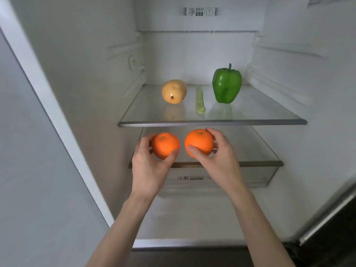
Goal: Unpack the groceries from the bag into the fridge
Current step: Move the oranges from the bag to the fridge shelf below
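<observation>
I look into an open fridge. My left hand (149, 166) grips one orange (165, 144) and my right hand (217, 158) grips a second orange (199, 141). Both oranges are side by side, just under the front edge of the upper glass shelf (212, 122) and above the lower shelf (260, 162). On the upper shelf stand a yellow pear (174, 91) at the left, a pale green bean pod (200, 100) in the middle and a green bell pepper (227, 83) at the right. The grocery bag is out of view.
Under the lower shelf sits a clear drawer (265, 176) with a printed label. The fridge's white left wall (86, 74) and right wall (308, 64) close in the sides. The door edge with a metal trim (327, 212) shows at the lower right.
</observation>
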Tool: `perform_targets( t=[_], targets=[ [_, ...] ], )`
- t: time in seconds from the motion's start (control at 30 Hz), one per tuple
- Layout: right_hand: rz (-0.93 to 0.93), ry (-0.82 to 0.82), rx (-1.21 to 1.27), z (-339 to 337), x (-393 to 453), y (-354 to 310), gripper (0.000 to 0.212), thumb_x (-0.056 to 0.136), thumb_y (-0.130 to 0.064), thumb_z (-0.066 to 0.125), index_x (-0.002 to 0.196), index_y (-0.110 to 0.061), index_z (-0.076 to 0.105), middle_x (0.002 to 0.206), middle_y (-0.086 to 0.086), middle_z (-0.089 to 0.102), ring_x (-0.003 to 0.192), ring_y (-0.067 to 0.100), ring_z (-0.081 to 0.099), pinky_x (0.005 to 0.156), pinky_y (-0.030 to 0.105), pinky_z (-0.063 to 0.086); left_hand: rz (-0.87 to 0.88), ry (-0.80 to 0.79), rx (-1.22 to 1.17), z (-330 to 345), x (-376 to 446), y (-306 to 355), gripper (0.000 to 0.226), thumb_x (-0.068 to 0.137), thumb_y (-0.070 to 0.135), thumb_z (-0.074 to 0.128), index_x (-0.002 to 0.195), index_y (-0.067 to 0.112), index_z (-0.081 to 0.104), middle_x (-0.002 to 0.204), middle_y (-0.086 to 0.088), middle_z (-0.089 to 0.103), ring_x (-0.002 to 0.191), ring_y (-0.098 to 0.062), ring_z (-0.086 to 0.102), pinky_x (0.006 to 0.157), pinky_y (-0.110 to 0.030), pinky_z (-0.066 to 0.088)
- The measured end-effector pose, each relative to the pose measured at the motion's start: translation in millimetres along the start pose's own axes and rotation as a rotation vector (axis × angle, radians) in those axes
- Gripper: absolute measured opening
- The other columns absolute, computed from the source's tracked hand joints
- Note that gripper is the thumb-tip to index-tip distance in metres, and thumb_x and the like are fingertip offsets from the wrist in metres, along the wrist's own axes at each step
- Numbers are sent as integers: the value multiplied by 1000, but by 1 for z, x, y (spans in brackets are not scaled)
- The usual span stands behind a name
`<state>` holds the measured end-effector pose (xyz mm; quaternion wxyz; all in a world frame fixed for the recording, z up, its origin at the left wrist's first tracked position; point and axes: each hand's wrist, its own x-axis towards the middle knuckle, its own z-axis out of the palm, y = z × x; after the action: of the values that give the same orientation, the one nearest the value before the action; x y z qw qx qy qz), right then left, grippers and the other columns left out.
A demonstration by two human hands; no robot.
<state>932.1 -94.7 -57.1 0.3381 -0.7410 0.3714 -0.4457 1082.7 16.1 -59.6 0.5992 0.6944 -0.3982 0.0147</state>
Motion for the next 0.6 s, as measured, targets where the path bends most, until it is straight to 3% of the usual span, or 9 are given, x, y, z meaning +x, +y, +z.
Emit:
perform_targets(
  t=[0.13,0.27,0.4,0.6],
  targets=[
    [-13,-85,-2,6,27,7,67,68,-62,77,128,-40,56,119,-9,66,108,14,66,96,41,56,-22,7,20,8,18,-2,54,76,34,88,119,40,56,121,8,65,104,-8,63,89,-16,48],
    [-17,-98,-15,10,46,8,60,73,-54,80,126,-33,61,114,-8,69,103,15,67,92,37,56,-21,-5,32,16,36,-6,58,78,35,86,129,28,59,120,5,68,106,-11,66,94,-31,55],
    [-6,-146,-37,14,51,13,56,81,-50,79,130,-30,60,116,-4,68,105,20,66,92,35,53,-35,-17,64,24,41,-8,58,78,34,87,128,25,60,117,2,66,105,-15,66,95,-37,56],
    [-2,-188,-91,16,51,15,61,80,-57,76,130,-28,57,118,0,66,108,23,63,94,41,53,-43,-52,115,28,39,-12,57,79,34,86,128,26,58,117,1,60,107,-19,63,95,-33,52]
  ],
)
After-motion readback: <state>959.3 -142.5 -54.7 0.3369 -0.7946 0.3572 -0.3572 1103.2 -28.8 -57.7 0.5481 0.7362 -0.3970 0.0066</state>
